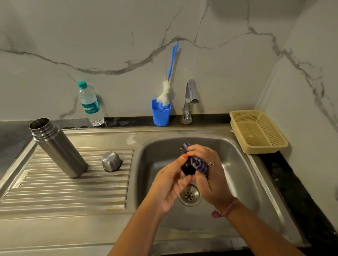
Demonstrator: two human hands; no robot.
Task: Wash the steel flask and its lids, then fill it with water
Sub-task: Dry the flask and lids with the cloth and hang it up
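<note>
The open steel flask point(58, 148) stands on the ribbed drainboard at the left, with no lid on it. A steel cup lid point(111, 161) sits upside down beside it. Over the sink basin point(241, 174), my left hand point(169, 185) grips a small black inner lid point(188, 168) between thumb and fingers. My right hand point(209, 171) holds a purple striped scrub cloth point(196, 162) pressed against that lid. Both hands are above the drain point(189, 194).
A tap point(189, 101) stands behind the basin with no water running. A blue cup point(161, 113) holds a bottle brush point(168, 83). A plastic water bottle point(90, 104) stands at the back left and a beige basket point(258, 132) at the right.
</note>
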